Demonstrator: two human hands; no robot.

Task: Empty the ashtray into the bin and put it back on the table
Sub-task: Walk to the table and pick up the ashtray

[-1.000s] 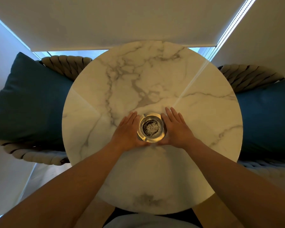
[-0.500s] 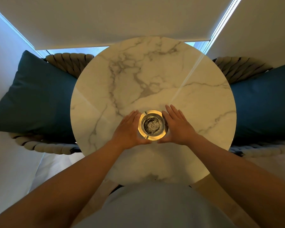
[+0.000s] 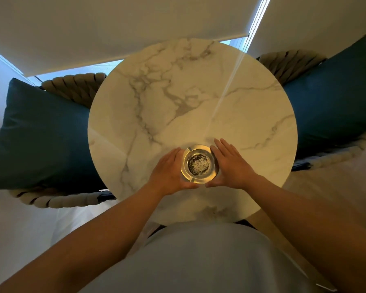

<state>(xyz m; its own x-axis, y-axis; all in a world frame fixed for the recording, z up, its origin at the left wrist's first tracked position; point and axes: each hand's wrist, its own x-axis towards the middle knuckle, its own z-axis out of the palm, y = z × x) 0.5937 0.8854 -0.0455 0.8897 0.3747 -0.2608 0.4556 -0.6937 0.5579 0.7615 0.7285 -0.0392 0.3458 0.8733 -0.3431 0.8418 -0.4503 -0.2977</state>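
A round glass ashtray [image 3: 199, 164] with dark ash in its bowl is above the near part of the round white marble table [image 3: 178, 98]. My left hand [image 3: 169, 172] cups its left side and my right hand [image 3: 232, 166] presses its right side, fingers straight and thumbs curled under its near edge. Both hands hold it between them. Whether it rests on the marble or is slightly raised I cannot tell. No bin is in view.
Two woven rope chairs with dark teal cushions flank the table, one at left [image 3: 40, 136] and one at right [image 3: 330, 98]. A lowered roller blind [image 3: 114, 24] hangs beyond the table. My light shirt [image 3: 199, 256] fills the bottom of the view.
The view has pulled back and the table looks smaller and further off. Both hands stay clasped on the ashtray, which looks larger and a little nearer to me.
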